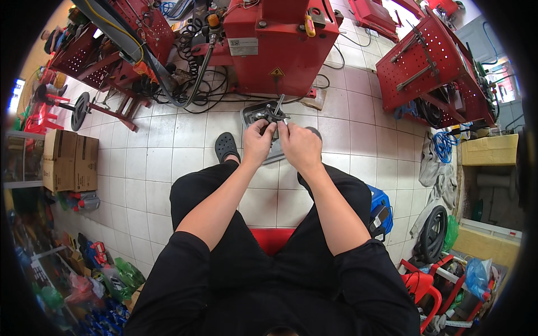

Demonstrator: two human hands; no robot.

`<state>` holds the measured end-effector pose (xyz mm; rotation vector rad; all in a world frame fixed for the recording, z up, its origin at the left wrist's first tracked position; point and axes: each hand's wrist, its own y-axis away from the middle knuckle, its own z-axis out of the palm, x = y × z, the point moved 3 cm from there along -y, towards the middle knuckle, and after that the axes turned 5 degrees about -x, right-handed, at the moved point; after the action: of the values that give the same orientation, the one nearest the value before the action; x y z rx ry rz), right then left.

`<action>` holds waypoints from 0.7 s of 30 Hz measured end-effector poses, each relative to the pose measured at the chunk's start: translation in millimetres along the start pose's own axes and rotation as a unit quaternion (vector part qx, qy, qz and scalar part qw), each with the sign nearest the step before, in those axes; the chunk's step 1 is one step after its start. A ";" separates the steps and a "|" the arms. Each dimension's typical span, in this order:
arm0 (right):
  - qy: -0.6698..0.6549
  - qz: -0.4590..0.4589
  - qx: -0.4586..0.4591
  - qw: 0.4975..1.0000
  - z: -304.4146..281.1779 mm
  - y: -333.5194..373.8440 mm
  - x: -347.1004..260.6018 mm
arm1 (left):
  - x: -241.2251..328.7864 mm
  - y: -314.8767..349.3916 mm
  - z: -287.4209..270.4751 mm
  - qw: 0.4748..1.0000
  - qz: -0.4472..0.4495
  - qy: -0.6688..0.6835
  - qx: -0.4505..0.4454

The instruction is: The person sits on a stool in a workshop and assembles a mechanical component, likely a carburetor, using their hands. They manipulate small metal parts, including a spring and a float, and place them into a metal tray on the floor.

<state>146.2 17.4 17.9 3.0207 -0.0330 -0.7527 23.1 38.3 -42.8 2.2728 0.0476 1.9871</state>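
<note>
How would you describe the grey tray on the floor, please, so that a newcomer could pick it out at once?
Start at the big red machine, top centre, then drop to the tiled floor before it. There, partly hidden beneath the left hand and right hand, sits the grey tray. Its rounded corner and raised rim distinguish it from the darker, perforated clog to its left.

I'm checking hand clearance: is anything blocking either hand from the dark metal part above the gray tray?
Nothing visible does. The left hand and right hand are right at the dark metal part, and the gray tray lies below them. Exact finger contact is too small to make out.
</note>
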 end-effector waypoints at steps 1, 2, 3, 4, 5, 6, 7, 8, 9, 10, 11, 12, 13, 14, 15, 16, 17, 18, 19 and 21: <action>-0.015 -0.017 0.021 1.000 -3.4 0.9 -2.5 | 0.9 0.6 -0.1 1.000 -0.009 0.017 -0.005; -0.029 -0.033 0.042 0.998 -8.6 2.6 -6.2 | 1.1 0.9 0.0 0.999 -0.018 0.034 -0.011; -0.044 -0.050 0.063 0.996 -12.0 3.6 -8.6 | 2.4 0.6 0.0 1.000 -0.001 0.025 -0.001; -0.039 -0.041 0.052 0.997 -10.9 3.3 -7.8 | 4.3 0.1 0.8 1.000 0.017 0.017 0.008; -0.035 -0.033 0.041 0.998 -9.0 2.4 -6.5 | 6.0 0.0 1.0 0.999 0.035 0.008 0.017; -0.030 -0.024 0.030 0.999 -7.4 1.7 -5.3 | 6.1 0.2 1.1 1.000 0.028 0.004 0.010; -0.051 -0.002 0.015 0.999 -5.4 0.9 -3.6 | 6.5 0.6 0.5 1.000 0.020 -0.002 0.004; -0.072 0.021 0.000 0.997 -3.5 0.3 -2.2 | 6.5 0.7 0.1 1.000 0.013 -0.007 -0.003; -0.093 0.044 -0.015 0.995 -1.3 -0.5 -0.6 | 5.2 0.4 0.4 1.000 0.010 0.003 -0.005; -0.146 0.055 -0.022 0.988 1.4 -1.9 1.9 | 4.6 0.0 1.1 1.000 0.006 0.013 -0.008; -0.198 0.066 -0.029 0.978 5.5 -3.7 5.3 | 3.9 -0.2 1.5 1.000 0.003 0.024 -0.011; -0.250 0.077 -0.035 0.965 9.7 -4.9 8.2 | 3.3 -0.1 1.2 1.000 0.002 0.007 -0.011; -0.269 0.080 -0.041 0.959 13.2 -5.5 10.5 | 5.7 0.6 1.1 1.000 0.000 -0.009 -0.012; -0.289 0.083 -0.046 0.953 16.5 -5.9 12.7 | 7.8 1.2 1.1 1.000 -0.001 -0.024 -0.012; -0.308 0.087 -0.051 0.946 19.4 -6.1 14.7 | 8.5 1.7 2.0 1.000 -0.008 -0.026 -0.012; -0.323 0.093 -0.051 0.941 22.2 -5.8 14.8 | 8.8 2.6 2.5 0.999 -0.015 -0.028 -0.010; -0.338 0.100 -0.050 0.935 25.2 -4.9 14.2 | 8.8 3.0 2.8 0.999 -0.022 -0.030 -0.009; -0.352 0.107 -0.050 0.928 27.5 -4.1 13.6 | 5.4 2.0 3.0 0.999 -0.021 -0.028 -0.005; -0.356 0.102 -0.049 0.928 28.6 -3.7 11.9 | -1.1 0.2 2.8 0.999 -0.020 -0.027 0.000; -0.362 0.093 -0.048 0.926 30.3 -3.2 8.7 | -13.3 -2.3 3.0 1.000 -0.006 0.005 0.023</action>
<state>139.7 19.7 -13.0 2.4234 -0.2804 -1.7182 24.4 38.9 -56.5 2.2839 0.1079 2.0127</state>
